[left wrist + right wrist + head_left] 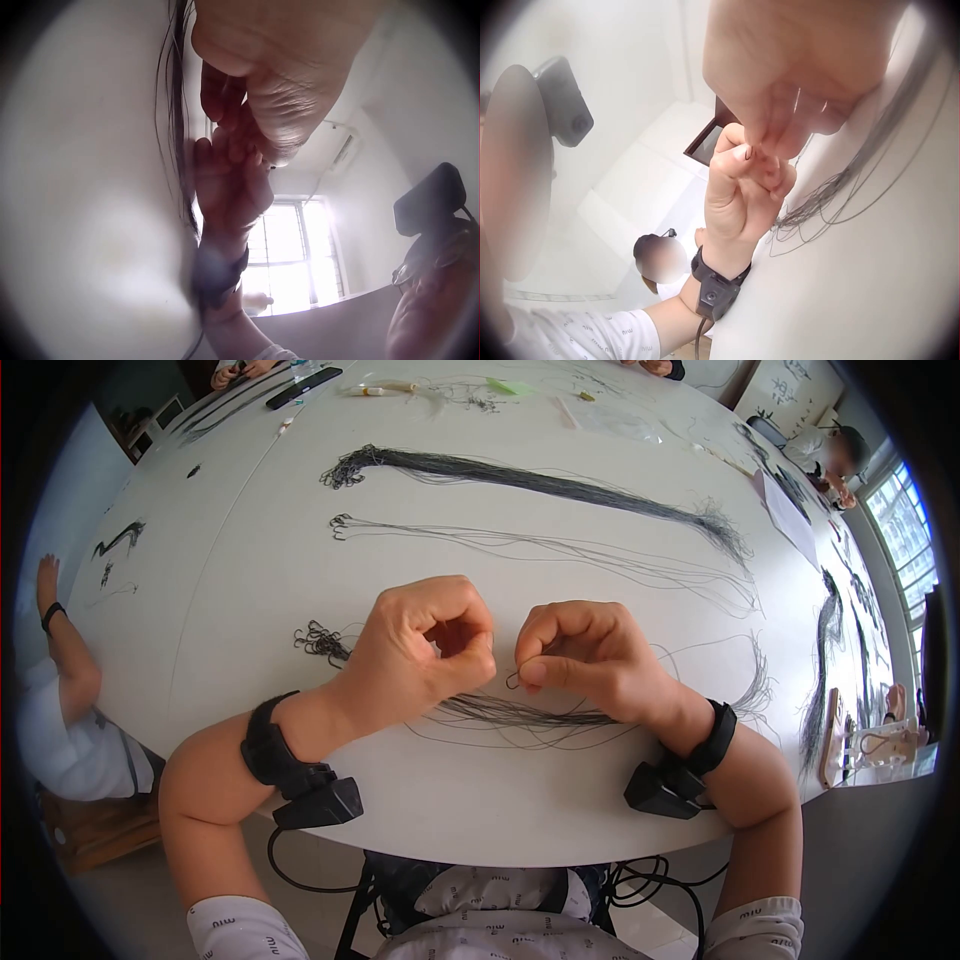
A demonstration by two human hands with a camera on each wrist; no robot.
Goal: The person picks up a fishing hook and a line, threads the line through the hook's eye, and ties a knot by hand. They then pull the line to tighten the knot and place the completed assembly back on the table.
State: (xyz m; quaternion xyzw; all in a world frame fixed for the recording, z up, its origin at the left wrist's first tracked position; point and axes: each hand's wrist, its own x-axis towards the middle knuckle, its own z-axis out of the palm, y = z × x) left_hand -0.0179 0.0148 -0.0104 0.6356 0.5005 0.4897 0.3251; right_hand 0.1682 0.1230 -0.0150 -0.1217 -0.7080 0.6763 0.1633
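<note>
My right hand point(585, 660) pinches a small dark fish hook point(513, 680) between thumb and fingers; its bend sticks out to the left of the thumb tip. Just to the left, my left hand point(420, 645) has thumb and forefinger curled together at the tips. I cannot tell whether a fine line lies between them. Both hands are close together above a bundle of dark fishing lines point(530, 712), which partly disappears behind them. The bundle's cluster of hooks point(318, 642) lies left of my left hand. In the right wrist view, the left hand point(742, 187) meets the right hand's fingertips.
Farther back on the white table point(250, 560) lie a thin group of hooked lines point(480, 538) and a thick hooked bundle point(530, 482). A phone point(304, 388) is at the far left. A clamp-like stand point(880, 745) stands at the right edge. Other people sit around the table.
</note>
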